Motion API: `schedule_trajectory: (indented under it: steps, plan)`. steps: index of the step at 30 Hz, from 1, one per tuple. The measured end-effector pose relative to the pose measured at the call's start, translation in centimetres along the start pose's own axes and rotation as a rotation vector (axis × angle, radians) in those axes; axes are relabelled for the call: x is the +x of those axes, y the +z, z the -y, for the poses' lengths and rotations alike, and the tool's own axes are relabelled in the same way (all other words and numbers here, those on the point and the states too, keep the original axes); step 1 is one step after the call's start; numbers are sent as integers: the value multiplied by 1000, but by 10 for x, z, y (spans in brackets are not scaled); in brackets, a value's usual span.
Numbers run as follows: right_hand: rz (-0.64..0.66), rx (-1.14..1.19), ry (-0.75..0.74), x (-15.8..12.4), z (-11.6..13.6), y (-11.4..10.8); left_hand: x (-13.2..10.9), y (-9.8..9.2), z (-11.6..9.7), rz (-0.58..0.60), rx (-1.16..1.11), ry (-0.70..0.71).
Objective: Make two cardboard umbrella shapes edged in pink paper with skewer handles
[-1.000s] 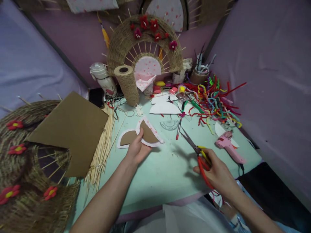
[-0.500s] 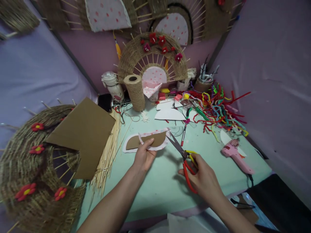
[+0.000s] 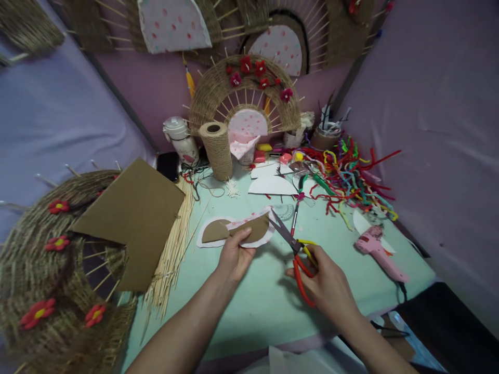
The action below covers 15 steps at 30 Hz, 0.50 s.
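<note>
the half-round piece (image 3: 259, 228) looks like plain matt brown cardboard with a white dotted cloth border; scissors (image 3: 288, 239) have dark metal blades and glossy red and yellow plastic handles; table top (image 3: 253, 306) is smooth matt mint green; twine spool (image 3: 217, 148) is rough jute; cardboard sheet (image 3: 132, 218) is flat and matt; skewers (image 3: 173, 249) are pale bare wood; pipe cleaners (image 3: 351, 176) are fuzzy; glue gun (image 3: 380, 252) is pink plastic with a slight sheen

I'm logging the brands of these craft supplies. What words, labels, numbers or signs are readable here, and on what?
No text here can be read.
On the protractor: scale marks too blurred to read.
On the bottle: print too small to read.
On the glue gun, the scissors in the right hand and the cardboard piece in the left hand: no lettering visible.
</note>
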State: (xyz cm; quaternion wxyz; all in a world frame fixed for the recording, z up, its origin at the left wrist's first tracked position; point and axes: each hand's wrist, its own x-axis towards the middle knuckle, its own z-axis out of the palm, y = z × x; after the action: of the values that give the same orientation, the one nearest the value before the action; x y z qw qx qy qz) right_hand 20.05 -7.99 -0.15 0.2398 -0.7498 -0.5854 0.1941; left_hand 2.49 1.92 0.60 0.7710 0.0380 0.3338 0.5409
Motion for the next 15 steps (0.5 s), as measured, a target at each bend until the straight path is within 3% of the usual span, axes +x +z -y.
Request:
schedule_trajectory:
  steps: [15]
  plan:
    - [37,4,0,1,3,-2,-4,2,3,44,-11,-7]
